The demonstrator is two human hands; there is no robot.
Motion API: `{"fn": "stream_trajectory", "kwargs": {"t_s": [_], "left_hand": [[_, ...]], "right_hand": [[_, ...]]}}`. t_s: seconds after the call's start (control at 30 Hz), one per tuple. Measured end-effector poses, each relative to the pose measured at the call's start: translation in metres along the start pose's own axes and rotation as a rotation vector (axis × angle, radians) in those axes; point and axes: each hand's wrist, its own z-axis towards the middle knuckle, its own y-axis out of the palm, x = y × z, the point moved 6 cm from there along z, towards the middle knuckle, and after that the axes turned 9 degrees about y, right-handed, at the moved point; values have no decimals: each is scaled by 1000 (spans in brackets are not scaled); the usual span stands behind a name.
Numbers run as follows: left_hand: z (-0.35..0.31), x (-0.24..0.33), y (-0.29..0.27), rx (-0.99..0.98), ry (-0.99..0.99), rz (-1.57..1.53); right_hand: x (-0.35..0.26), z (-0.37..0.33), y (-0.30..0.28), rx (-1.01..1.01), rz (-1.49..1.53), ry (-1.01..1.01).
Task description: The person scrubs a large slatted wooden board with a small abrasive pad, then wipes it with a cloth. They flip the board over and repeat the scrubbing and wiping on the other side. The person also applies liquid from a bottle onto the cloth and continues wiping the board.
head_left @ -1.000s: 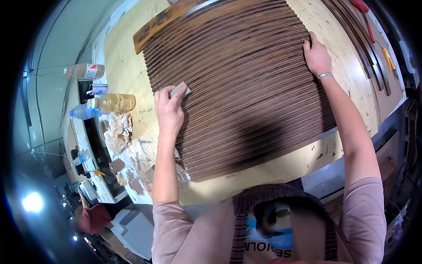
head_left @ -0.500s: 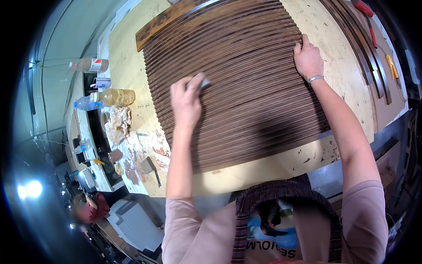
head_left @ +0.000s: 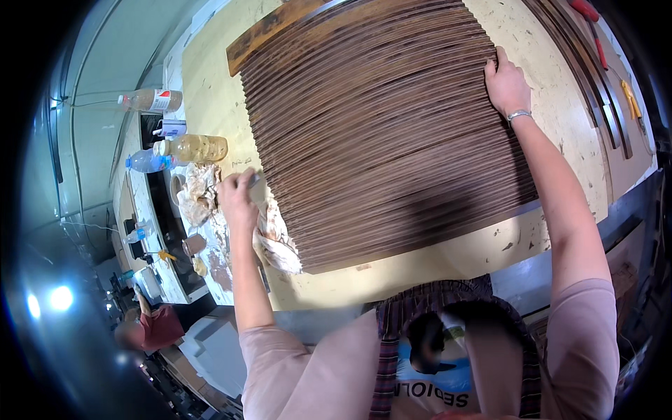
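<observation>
A wide set of dark brown wooden slats (head_left: 378, 133) lies side by side on the pale table, running left to right. Beyond their left ends, my left hand (head_left: 238, 199) is closed on a small grey pad (head_left: 254, 180), mostly hidden by the fingers. Beneath and beside that hand lie a stained cloth (head_left: 278, 241) and a crumpled, brown-stained rag (head_left: 199, 194). My right hand (head_left: 509, 85) grips the right ends of the slats near the far corner, its thumb on top and the other fingers curled over the edge.
Several plastic bottles stand or lie along the left edge, one holding yellowish liquid (head_left: 192, 148). An orange-brown board (head_left: 273, 35) borders the slats at the far side. Long dark strips (head_left: 581, 70), a red-handled tool (head_left: 584, 10) and a yellow-handled tool (head_left: 630, 98) lie right. A person (head_left: 157, 327) is lower left.
My left hand has moved left with the grey pad, off the slats and over the cloth area. My right hand stays on the slats' right edge. The whole view has shifted slightly.
</observation>
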Motion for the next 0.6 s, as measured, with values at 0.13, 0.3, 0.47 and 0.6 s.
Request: {"fn": "stream_trajectory", "kwargs": {"t_s": [0.13, 0.3, 0.47, 0.6], "left_hand": [[20, 24, -8, 246, 15, -169], [67, 119, -6, 170, 334, -431], [47, 80, 7, 112, 147, -447], [81, 133, 5, 166, 310, -532]], "right_hand": [[4, 1, 7, 16, -5, 13], [1, 0, 0, -45, -2, 78], [8, 3, -1, 8, -4, 51], [3, -2, -3, 0, 22, 48]]}}
